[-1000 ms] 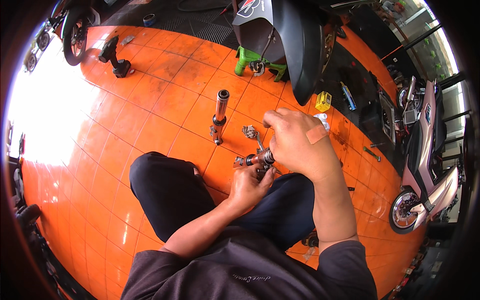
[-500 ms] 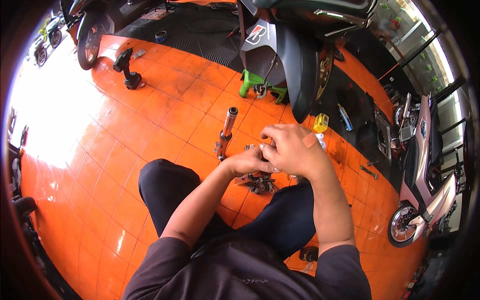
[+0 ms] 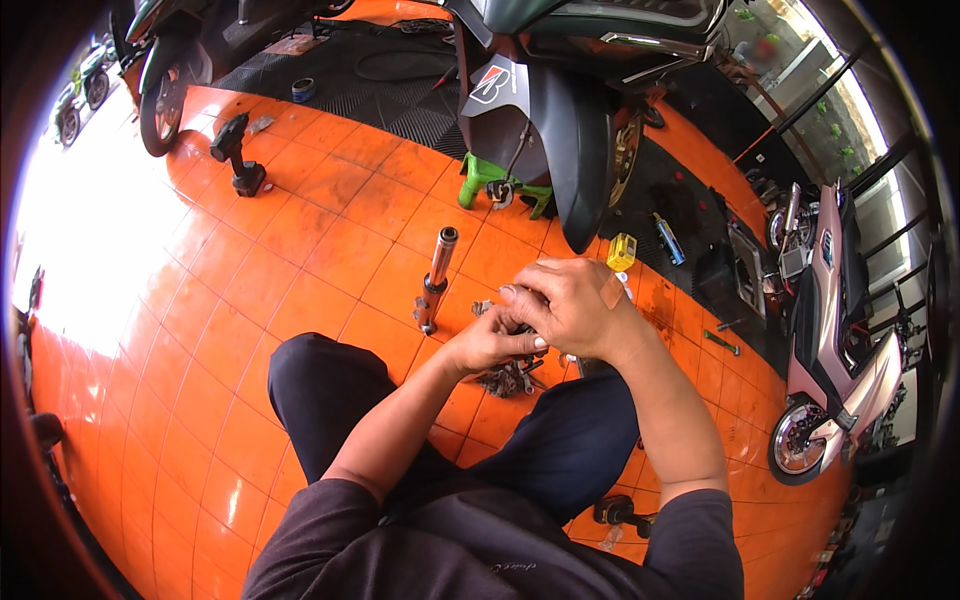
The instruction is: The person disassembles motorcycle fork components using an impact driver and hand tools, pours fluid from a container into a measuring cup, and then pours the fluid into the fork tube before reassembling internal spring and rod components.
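Observation:
My left hand [image 3: 487, 340] and my right hand [image 3: 568, 305] meet in front of my knees, both closed. The right one curls over the left, and its fingers touch the left hand's fingertips. Whatever they grip between them is hidden by the fingers. A strip of tan plaster [image 3: 611, 291] sticks to the back of my right hand. Beneath the hands, dark greasy metal parts [image 3: 508, 382] lie on the floor, mostly covered from view. A metal fork tube [image 3: 437, 272] stands upright just beyond my left hand.
Ahead, a dark scooter [image 3: 585, 160] rests above a green stool [image 3: 480, 182]. A cordless impact driver [image 3: 240, 160] stands far left; another power tool [image 3: 615, 510] lies by my right thigh. Rightward are a yellow box [image 3: 621, 252], a blue tube [image 3: 668, 240], a wrench [image 3: 722, 342] and a pink scooter [image 3: 820, 330].
The whole view has shifted slightly, so the floor things sit a little further left. My right fingers have come down closer onto the left hand, and both hands remain together.

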A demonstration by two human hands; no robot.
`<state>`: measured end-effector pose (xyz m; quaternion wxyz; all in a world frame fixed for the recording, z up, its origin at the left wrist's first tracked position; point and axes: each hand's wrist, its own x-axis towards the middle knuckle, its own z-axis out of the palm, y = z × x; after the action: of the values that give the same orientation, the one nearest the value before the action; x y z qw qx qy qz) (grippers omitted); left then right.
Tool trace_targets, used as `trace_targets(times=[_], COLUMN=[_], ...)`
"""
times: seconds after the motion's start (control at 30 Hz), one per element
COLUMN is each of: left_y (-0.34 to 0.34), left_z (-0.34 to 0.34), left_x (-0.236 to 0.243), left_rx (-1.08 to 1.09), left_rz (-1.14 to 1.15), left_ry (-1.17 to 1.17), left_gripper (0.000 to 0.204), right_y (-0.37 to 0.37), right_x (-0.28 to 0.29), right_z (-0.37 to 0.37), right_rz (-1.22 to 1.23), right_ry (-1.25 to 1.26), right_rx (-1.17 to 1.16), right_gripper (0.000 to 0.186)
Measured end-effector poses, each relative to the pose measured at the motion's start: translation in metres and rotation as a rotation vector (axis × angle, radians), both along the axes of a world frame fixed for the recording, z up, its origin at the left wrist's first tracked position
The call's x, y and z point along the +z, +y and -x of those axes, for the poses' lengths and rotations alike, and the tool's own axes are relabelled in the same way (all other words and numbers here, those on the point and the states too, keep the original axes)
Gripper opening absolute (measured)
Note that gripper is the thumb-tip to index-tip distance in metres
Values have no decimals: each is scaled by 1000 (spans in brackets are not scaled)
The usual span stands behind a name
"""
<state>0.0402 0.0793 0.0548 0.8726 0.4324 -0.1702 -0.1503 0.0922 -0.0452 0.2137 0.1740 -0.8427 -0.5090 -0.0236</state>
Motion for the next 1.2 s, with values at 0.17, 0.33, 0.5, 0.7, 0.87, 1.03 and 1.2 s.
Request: trace_targets(times=[0.17, 0.33, 0.5, 0.7, 0.87, 1.03, 1.2], left_y=[3, 0, -16, -26, -23, -25, -26], left_z=[2, 1, -1, 5, 5, 7, 8], left_x=[3, 0, -15, -9, -6, -8, -3], left_rx=[9, -4, 61, 83, 77, 75, 99], left_rz=[-3, -18, 31, -39, -62, -32, -44], left_ry=[13, 9, 4, 1, -35, -7, 15], left_gripper=[23, 24, 25, 24, 21, 21, 21], right_y=[-13, -31, -32, -31, -55, -48, -25], right_x=[1, 29, 27, 35, 51, 55, 42], right_z=[5, 22, 23, 13, 15, 8, 5], right_rz=[-18, 94, 178, 334, 187, 334, 368], right_ry=[-136, -446, -271, 282, -168, -415, 643], right_rx=[21, 10, -161, -495, -11, 264, -584], right_gripper=[27, 23, 24, 19, 33, 18, 50])
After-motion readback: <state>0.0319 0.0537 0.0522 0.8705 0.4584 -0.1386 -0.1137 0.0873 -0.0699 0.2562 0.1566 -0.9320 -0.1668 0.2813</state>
